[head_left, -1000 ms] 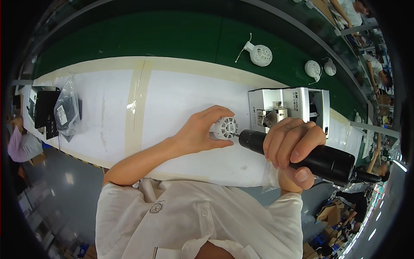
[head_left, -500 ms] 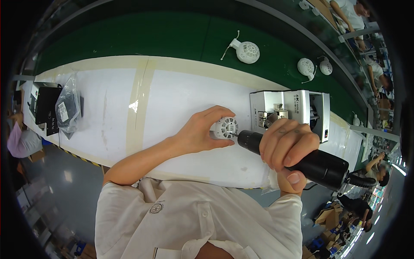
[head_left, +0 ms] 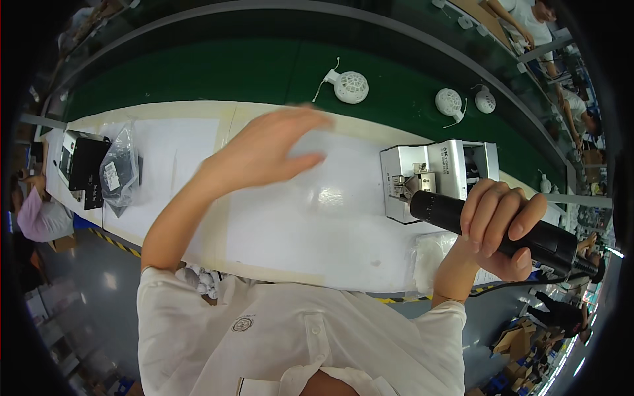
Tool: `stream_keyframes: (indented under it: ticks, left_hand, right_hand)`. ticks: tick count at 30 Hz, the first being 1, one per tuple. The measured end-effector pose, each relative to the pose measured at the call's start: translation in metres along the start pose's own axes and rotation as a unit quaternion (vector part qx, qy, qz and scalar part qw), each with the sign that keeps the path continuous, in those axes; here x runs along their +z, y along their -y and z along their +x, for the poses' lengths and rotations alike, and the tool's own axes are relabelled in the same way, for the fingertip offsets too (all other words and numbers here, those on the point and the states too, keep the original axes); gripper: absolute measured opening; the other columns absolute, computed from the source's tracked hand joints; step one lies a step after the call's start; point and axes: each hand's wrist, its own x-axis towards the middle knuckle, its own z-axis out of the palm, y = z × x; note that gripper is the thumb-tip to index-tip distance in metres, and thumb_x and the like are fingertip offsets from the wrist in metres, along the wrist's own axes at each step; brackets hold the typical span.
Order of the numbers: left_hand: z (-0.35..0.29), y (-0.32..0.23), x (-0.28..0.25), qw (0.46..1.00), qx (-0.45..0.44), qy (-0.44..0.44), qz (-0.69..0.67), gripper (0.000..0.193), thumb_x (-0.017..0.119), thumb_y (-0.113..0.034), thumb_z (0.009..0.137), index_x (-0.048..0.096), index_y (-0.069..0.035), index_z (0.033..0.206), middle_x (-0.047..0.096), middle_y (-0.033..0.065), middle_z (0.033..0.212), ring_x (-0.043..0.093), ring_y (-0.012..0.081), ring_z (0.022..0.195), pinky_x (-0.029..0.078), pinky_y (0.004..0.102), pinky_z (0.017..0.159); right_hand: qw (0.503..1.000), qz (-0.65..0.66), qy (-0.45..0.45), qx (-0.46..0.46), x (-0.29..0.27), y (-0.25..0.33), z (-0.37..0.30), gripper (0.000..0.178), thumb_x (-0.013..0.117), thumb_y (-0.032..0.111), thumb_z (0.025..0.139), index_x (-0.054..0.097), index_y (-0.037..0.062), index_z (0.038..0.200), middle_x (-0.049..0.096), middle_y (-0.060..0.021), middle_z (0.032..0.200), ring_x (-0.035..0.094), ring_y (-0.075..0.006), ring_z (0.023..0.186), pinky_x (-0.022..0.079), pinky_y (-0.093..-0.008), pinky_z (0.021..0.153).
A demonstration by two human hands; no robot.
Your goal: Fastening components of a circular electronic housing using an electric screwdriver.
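My right hand [head_left: 502,221] is wrapped round a black electric screwdriver [head_left: 439,210]. The screwdriver's nose points left and lies in front of the metal fittings of a silver screw feeder [head_left: 444,158]. My left hand [head_left: 271,146], smeared by motion, is over the far part of the white work surface [head_left: 297,231]. Its fingers stretch toward the green belt, with the thumb apart, and I see nothing in it. Beyond its fingertips, on the belt, lies a white round part with a grille [head_left: 351,87], a short stem and thin wires.
Two more white round parts [head_left: 449,102] lie farther right on the green belt [head_left: 264,72]. At the left end are a black-and-silver box [head_left: 84,168] and a clear plastic bag [head_left: 120,168]. Another bag [head_left: 432,257] sits at the front right edge. Other people are at the sides.
My left hand has left the small white round part it held and moved far and left; that part no longer shows. The screwdriver has moved right, to the feeder. Belt parts appear farther left.
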Motion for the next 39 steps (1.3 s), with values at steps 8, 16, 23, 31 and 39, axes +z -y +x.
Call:
stream_keyframes:
  ticks: [8,16,23,31,39]
  left_hand:
    - [0.114,0.071,0.051,0.920,0.081,-0.044,0.381,0.043,0.072,0.002,0.075,0.063,-0.009,0.115,0.063,0.0101,0.118,0.054,0.0274,0.106,0.044,0.0372,0.095]
    - [0.027,-0.017,0.068,0.979,0.068,0.009,-0.192,0.058,0.079,-0.008,0.074,0.058,-0.007,0.128,0.060,0.0107,0.122,0.061,0.0279,0.107,0.049,0.0360,0.096]
    - [-0.013,-0.029,0.127,0.957,0.042,0.023,-0.286,0.057,0.081,-0.007,0.076,0.059,-0.008,0.130,0.059,0.0059,0.132,0.060,0.0246,0.114,0.049,0.0337,0.097]
    - [-0.008,-0.043,0.135,0.950,0.019,0.024,-0.310,0.061,0.083,-0.002,0.072,0.061,-0.006,0.128,0.062,0.0078,0.131,0.060,0.0254,0.116,0.048,0.0346,0.102]
    - [-0.003,-0.055,0.140,0.951,0.028,0.011,-0.307,0.062,0.084,-0.002,0.071,0.061,-0.006,0.129,0.062,0.0075,0.131,0.060,0.0251,0.116,0.048,0.0345,0.101]
  right_hand:
    - [0.988,-0.137,-0.066,0.019,0.012,0.012,0.002,0.021,0.064,0.021,0.086,0.050,0.0094,0.097,0.058,-0.0014,0.062,0.050,-0.0124,0.047,0.044,-0.0260,0.051]
    - [0.970,-0.194,-0.127,0.079,0.025,0.003,-0.011,0.018,0.067,0.012,0.083,0.053,0.0065,0.092,0.058,-0.0057,0.064,0.052,-0.0151,0.053,0.044,-0.0271,0.052]
    - [0.973,-0.082,-0.171,0.135,0.030,0.000,-0.022,0.022,0.070,0.019,0.084,0.053,0.0096,0.095,0.057,-0.0008,0.059,0.050,-0.0126,0.047,0.043,-0.0263,0.048]
    - [0.995,-0.055,-0.065,0.061,0.025,0.010,-0.030,0.022,0.072,0.022,0.083,0.055,0.0127,0.093,0.059,0.0012,0.059,0.053,-0.0120,0.046,0.047,-0.0259,0.048]
    - [0.996,-0.023,-0.055,0.071,0.017,0.016,-0.034,0.025,0.073,0.006,0.073,0.058,0.0068,0.093,0.061,-0.0036,0.062,0.052,-0.0156,0.049,0.046,-0.0268,0.050]
